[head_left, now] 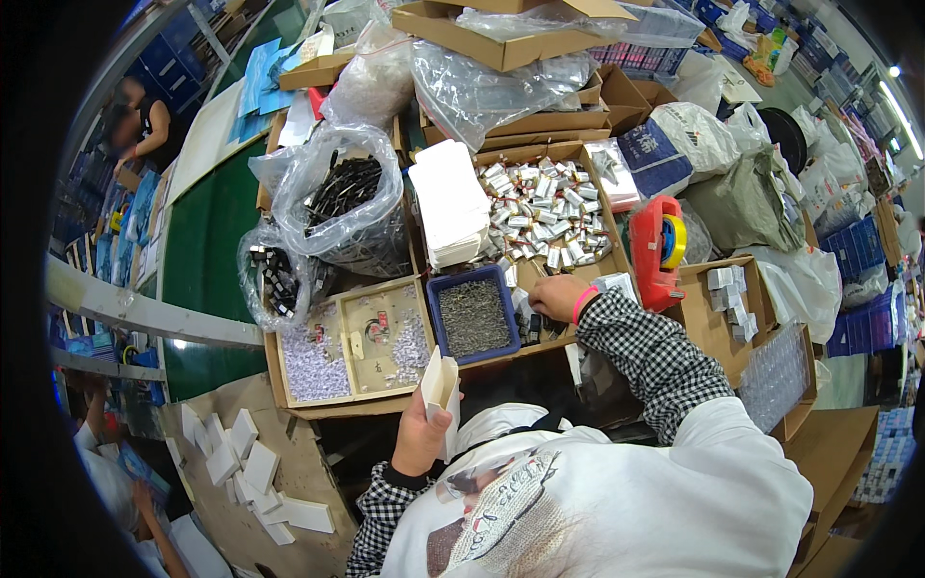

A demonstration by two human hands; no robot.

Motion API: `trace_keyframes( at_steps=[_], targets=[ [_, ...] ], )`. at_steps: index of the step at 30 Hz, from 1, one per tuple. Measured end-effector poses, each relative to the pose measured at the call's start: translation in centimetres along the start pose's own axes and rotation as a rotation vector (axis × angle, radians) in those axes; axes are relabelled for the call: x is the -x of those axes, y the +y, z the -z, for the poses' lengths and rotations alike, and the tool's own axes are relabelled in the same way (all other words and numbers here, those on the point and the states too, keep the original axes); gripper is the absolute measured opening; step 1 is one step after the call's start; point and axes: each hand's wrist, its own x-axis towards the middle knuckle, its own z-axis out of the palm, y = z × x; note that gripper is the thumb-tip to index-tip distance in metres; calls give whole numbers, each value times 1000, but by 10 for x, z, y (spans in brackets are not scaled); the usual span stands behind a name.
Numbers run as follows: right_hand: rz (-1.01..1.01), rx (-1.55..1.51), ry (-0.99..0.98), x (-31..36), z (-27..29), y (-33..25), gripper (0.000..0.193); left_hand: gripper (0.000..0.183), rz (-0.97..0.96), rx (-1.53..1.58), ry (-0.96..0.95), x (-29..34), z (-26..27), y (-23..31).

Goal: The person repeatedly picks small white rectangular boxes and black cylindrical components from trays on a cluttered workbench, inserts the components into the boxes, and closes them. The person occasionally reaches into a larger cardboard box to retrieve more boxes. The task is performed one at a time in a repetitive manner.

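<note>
In my left hand [416, 441] is a slim white carton [439, 390], held upright with its top end open toward me. The fingers wrap round its lower part, in front of the wooden parts tray. My right hand [559, 298], with a pink band at the wrist, reaches down beside small black parts [529, 325]. Its fingers curl together, and their tips are hidden, so any object in them cannot be made out. Just left of it stands a blue tray [488, 354] full of small metal pieces. Beyond it, a cardboard tray [617, 231] holds many silver cells with wires.
White sheets [449, 207] are stacked beside the cells. A divided wooden tray [344, 349] holds small white parts. Bags of black parts [344, 193] stand at left. A red tape dispenser [655, 260] is at right. White cartons [260, 467] lie lower left. Co-workers are at left.
</note>
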Motion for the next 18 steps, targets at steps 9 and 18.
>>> trace_keyframes(
  at_steps=[9,18],
  targets=[
    [-345,-4,38,-18,13,-42,40,92,14,-19,-13,-3,-2,0],
    [-334,-223,34,-14,4,-26,34,100,-30,-9,-105,-4,0,-3]
  ],
)
